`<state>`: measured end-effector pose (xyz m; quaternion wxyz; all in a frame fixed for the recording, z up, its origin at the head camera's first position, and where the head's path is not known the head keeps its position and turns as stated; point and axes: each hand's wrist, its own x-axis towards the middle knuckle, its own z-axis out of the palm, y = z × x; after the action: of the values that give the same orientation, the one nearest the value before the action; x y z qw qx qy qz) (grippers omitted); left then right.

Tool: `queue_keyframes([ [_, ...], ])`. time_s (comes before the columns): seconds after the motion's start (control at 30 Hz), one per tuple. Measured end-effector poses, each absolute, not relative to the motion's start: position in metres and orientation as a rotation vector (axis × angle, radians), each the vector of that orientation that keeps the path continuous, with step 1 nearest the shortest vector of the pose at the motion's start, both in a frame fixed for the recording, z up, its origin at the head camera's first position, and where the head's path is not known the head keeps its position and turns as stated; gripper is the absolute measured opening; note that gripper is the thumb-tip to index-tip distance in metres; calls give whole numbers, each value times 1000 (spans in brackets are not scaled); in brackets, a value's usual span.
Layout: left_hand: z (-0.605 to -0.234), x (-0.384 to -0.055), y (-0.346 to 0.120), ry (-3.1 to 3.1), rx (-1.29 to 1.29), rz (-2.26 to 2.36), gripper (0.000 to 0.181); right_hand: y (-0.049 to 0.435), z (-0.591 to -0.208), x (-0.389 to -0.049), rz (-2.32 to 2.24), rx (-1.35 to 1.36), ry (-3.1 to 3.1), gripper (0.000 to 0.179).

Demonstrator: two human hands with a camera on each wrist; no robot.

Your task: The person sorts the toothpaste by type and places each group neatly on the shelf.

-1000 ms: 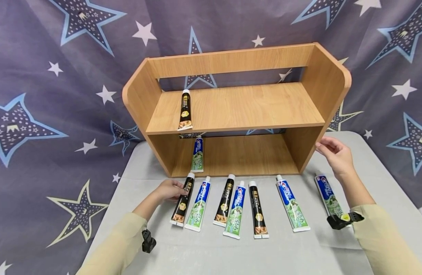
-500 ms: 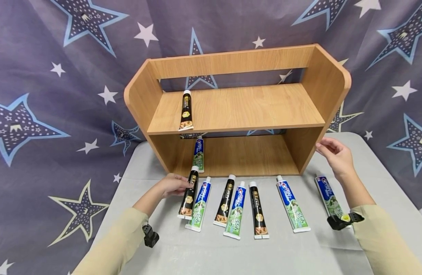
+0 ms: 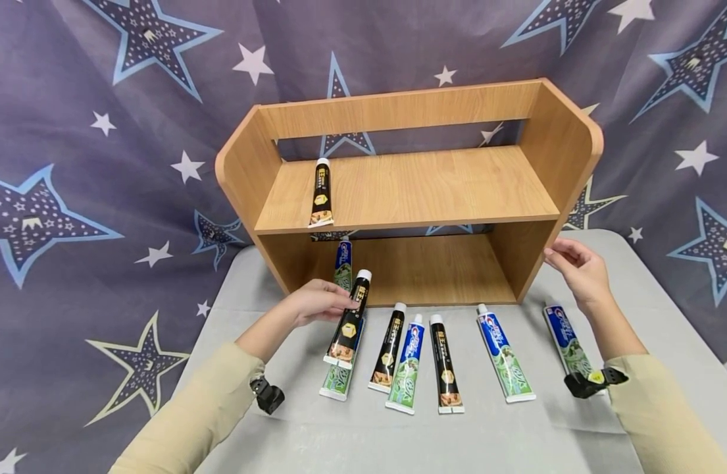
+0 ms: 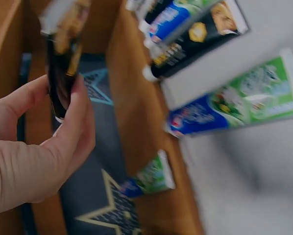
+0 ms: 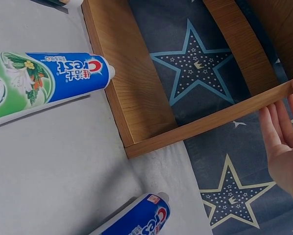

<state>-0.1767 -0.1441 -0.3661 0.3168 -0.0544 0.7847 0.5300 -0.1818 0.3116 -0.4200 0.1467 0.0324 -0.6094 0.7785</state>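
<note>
My left hand [image 3: 318, 304] pinches a black toothpaste tube [image 3: 347, 332] by its upper half, white cap pointing toward the shelf. It is raised before the wooden shelf [image 3: 452, 187] and overlaps a blue-green Crest toothpaste tube [image 3: 337, 383] on the table. In the left wrist view, thumb and fingers press the tube's [image 4: 63, 63] two sides. My right hand [image 3: 581, 271] holds the shelf's right side panel. In the right wrist view, the fingers [image 5: 279, 122] lie along the panel's outer face with the thumb at its front edge.
One black tube [image 3: 322, 194] lies on the upper shelf at left, and a Crest tube [image 3: 343, 260] below on the lower shelf. Several more tubes lie on the grey table [image 3: 399, 441], including a Crest tube [image 3: 505, 359] at right. A starry curtain [image 3: 132, 276] hangs behind.
My left hand has lifted the black tube off the table and carried it right and toward the shelf, across the Crest tube. My right hand has stayed at the side panel.
</note>
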Motion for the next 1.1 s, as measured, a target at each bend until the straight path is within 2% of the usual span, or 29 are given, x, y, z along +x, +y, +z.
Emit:
queue_keyframes([
  [0.23, -333, -173, -125, 2024, -52, 1387, 32, 311, -420, -182, 2256, 98, -1746, 26],
  [0.63, -273, -175, -102, 2026, 127, 1354, 34, 311, -420, -182, 2263, 108, -1729, 27],
  [0.83, -242, -191, -94, 2063, 146, 1456, 44, 312, -421, -182, 2264, 93, -1733, 26],
  [1.1, -222, -227, -83, 1987, -15, 1732, 47, 313, -422, -183, 2252, 97, -1749, 25],
])
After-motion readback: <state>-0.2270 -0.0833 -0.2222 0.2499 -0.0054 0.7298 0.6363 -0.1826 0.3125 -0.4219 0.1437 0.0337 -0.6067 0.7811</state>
